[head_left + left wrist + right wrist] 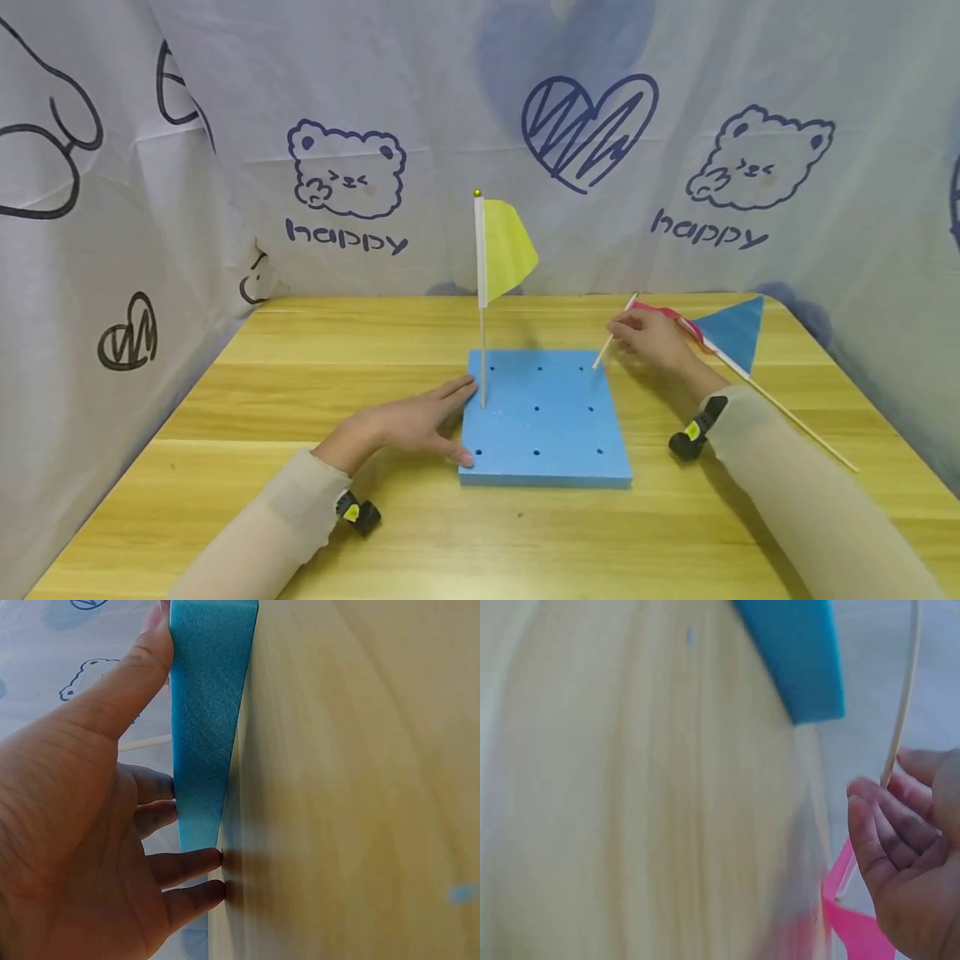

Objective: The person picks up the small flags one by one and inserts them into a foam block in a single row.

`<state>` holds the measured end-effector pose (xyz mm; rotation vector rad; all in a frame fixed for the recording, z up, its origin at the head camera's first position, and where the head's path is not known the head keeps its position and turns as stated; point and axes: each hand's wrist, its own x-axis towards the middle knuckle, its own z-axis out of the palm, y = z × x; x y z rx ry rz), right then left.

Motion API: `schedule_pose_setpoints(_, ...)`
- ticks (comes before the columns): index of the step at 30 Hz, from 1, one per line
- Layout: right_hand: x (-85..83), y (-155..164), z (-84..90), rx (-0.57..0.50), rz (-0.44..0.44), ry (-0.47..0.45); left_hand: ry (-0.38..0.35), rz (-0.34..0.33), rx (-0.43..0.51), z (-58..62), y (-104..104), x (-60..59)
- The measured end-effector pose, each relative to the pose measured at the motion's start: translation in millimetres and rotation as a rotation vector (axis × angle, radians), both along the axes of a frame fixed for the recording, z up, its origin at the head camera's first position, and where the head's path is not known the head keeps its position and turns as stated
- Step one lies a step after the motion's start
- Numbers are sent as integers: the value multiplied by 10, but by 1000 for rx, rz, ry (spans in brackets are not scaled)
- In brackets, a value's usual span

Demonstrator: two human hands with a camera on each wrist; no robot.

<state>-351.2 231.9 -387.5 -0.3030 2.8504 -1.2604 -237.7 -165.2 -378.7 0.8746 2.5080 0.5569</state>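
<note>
The left hand (420,423) lies spread at the left side of a blue board (562,429), with the thumb by its near left corner and the fingers farther along that edge, touching it. The board sits flat in the middle of the wooden surface (270,417), its top dotted with rows of small holes. A yellow flag (507,252) stands upright in the left hole of the middle row.

The right hand (652,337), beyond the board's far right corner, pinches the wooden stick of a pink flag (861,934) between thumb and fingers. The stick slants, its cloth end on the far side and its bare tip near the far right hole; whether that tip touches the board is hard to tell. A blue flag (735,329) lies on the right, its stick running toward the near right. A white cloth (450,108) with bear and heart drawings hangs behind.
</note>
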Motion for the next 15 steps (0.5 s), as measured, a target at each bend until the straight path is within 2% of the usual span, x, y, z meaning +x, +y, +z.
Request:
schedule_pose_setpoints(3, 26, -13, 20, -98, -62, -38, 2, -4, 4, 3, 1, 2)
schedule_pose_setpoints(7, 96, -44, 66, -241, -101, -80, 1, 1, 5, 8, 0, 0)
schedule_pose_setpoints(15, 261, -54, 153, -337, -170, -71, 18, -4, -4, -18, 2, -21)
